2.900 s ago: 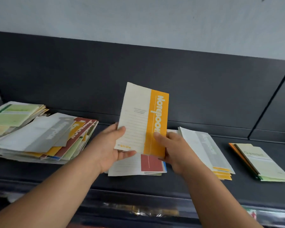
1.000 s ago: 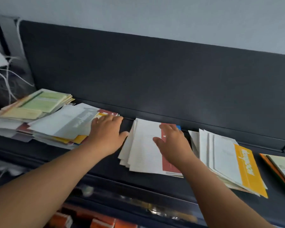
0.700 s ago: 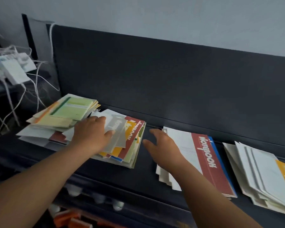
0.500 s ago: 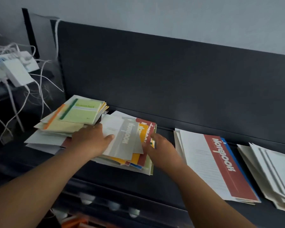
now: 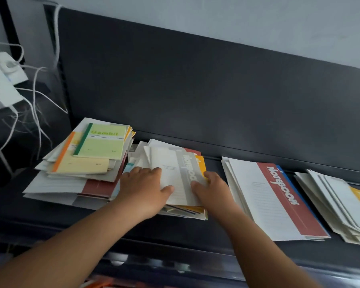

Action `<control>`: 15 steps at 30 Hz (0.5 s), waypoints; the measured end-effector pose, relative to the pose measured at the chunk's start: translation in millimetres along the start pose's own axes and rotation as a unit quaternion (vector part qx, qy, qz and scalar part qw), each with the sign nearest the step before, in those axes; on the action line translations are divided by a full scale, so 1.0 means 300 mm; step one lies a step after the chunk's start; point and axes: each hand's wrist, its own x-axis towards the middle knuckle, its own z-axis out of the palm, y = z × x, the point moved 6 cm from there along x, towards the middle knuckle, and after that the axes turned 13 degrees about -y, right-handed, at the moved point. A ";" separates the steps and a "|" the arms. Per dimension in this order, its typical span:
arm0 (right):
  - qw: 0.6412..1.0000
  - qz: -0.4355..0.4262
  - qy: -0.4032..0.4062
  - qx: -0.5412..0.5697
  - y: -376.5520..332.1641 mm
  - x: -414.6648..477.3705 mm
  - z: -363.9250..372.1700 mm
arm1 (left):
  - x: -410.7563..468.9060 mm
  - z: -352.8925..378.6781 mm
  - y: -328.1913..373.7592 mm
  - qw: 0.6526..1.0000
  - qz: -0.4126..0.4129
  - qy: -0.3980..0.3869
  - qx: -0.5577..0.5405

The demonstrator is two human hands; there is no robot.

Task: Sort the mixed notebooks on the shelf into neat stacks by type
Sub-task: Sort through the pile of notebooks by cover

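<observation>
A white notebook with a grey stripe (image 5: 175,169) lies on top of a mixed pile (image 5: 183,210) at the shelf's middle left. My left hand (image 5: 146,188) rests flat on its left edge, thumb laid across the cover. My right hand (image 5: 210,190) holds its right edge, thumb on the grey stripe and fingers curled over the side. Further left is a messy pile topped by a green Gambit notebook (image 5: 104,142). To the right lie a stack topped by a red-striped notebook (image 5: 279,194) and a fanned stack with an orange-striped one (image 5: 341,200).
The piles sit on a dark shelf (image 5: 175,229) with a dark back panel (image 5: 195,100) behind. White adapters and loose cables (image 5: 2,86) hang at the far left. A lower shelf edge runs below my arms.
My view swung left from the sorted stacks to the mixed pile. Both hands left the red-striped stack, and they now sit on the grey-striped notebook's two edges.
</observation>
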 end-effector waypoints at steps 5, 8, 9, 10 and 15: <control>0.977 0.057 0.052 0.201 0.077 0.002 -0.077 | 0.001 0.021 0.054 0.999 0.039 -0.031 -0.006; 0.935 0.074 -0.001 0.347 0.096 0.012 -0.067 | 0.005 0.010 0.064 0.998 0.043 -0.039 -0.022; 0.939 0.072 -0.016 0.335 0.097 0.015 -0.065 | 0.006 0.006 0.064 0.998 0.040 -0.044 -0.029; 0.946 0.071 -0.018 0.316 0.098 0.018 -0.063 | 0.009 0.003 0.064 0.998 0.036 -0.049 -0.033; 0.940 0.017 0.001 0.340 0.086 0.016 -0.077 | 0.015 -0.018 0.053 0.995 0.020 -0.064 -0.068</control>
